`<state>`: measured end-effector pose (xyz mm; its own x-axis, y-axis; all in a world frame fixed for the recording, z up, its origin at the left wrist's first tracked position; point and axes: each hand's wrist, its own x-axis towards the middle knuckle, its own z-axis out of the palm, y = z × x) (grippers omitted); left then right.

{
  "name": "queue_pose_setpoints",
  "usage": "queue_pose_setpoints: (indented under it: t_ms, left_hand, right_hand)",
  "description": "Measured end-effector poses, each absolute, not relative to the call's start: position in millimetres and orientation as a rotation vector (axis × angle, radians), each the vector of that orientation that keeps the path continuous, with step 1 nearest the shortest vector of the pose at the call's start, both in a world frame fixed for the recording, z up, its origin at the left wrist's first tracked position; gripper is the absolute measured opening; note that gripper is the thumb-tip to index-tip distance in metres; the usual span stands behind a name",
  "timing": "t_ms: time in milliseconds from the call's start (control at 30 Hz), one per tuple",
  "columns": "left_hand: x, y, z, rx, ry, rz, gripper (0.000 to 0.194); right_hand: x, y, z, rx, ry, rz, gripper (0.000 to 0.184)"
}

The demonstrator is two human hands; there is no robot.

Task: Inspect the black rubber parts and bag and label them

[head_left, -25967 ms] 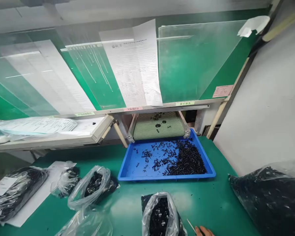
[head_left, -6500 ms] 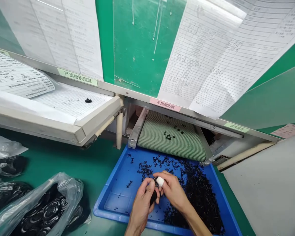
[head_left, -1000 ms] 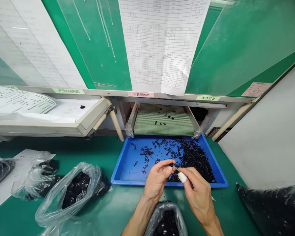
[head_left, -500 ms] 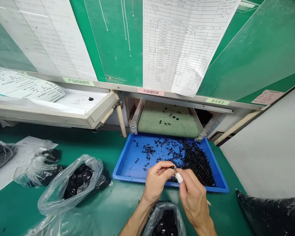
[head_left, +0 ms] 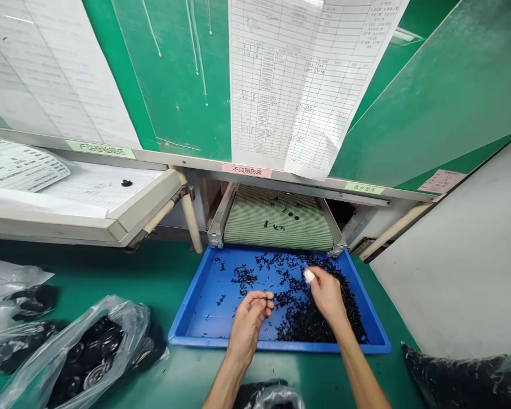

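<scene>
My left hand (head_left: 251, 321) is over the front of the blue tray (head_left: 202, 324), its thumb and fingertips closed on a small black part (head_left: 266, 299). Farther right, my right hand (head_left: 329, 294) reaches over the heap of small black pieces (head_left: 309, 318) with its fingers bent together. A white wrap or cover (head_left: 309, 275) shows at its fingertips. Whatever those fingers pinch is too small or hidden to make out. More black pieces lie scattered across the tray's left and back.
A green mesh conveyor belt (head_left: 276, 236) ends above the tray's back edge, carrying a few black parts. An open plastic bag (head_left: 123, 318) of round black parts stands left, another bag (head_left: 276, 397) at front. A dark filled bag (head_left: 464, 375) lies right. A shelf (head_left: 132, 221) juts out at left.
My hands were together over the tray's front edge; now they are apart. The right has moved forward over the black pieces, the left slightly left. The view has shifted too.
</scene>
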<state>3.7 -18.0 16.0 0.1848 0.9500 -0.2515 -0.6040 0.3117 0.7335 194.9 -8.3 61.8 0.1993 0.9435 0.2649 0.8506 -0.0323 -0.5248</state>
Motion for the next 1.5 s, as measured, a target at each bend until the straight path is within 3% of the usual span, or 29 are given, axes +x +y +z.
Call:
queue_pose_setpoints:
  t_ms: [100, 200, 367, 533, 700, 933, 1000, 1200, 1500]
  left_hand:
    - [1.2, -14.3, 7.2, 0.424, 0.714, 1.146, 0.011]
    - [1.4, -14.5, 1.8, 0.396, 0.666, 1.122, 0.009]
    - [0.1, -11.6, -1.7, 0.347, 0.715, 1.110, 0.019]
    - [0.7, -4.1, 15.6, 0.402, 0.717, 1.159, 0.032]
    - [3.2, 2.2, 41.4, 0.494, 0.610, 1.217, 0.034]
    - [1.5, -15.4, 48.5, 0.474, 0.592, 1.153, 0.034]
    - [0.9, -20.9, 49.8, 0.487, 0.623, 1.157, 0.038]
    - [2.3, -33.4, 56.3, 0.588, 0.693, 1.193, 0.034]
    - [-2.9, -42.4, 66.7, 0.916, 0.748, 1.187, 0.022]
  right_hand:
    - [219.9, 51.3, 86.3, -1.893, -1.706, 0.064, 0.033]
    - [228.9, 113.9, 104.9, -1.906, -1.733, 0.039, 0.022]
    - [225.8, 168.1, 115.4, -1.894, -1.816, 0.127, 0.028]
    - [194.6, 117.0, 111.1, -1.684, -1.975, 0.249, 0.015]
    - [151.8, 23.6, 102.3, -1.303, -2.032, 0.558, 0.028]
    - [139.4, -34.4, 106.9, -1.288, -2.101, 0.612, 0.052]
    - [143.0, -44.9, 105.2, -1.334, -2.086, 0.547, 0.056]
    - [144.7, -72.8, 89.4, -1.499, -1.964, 0.263, 0.038]
    - [145.2, -78.0, 98.2, -1.526, -2.131, 0.052, 0.040]
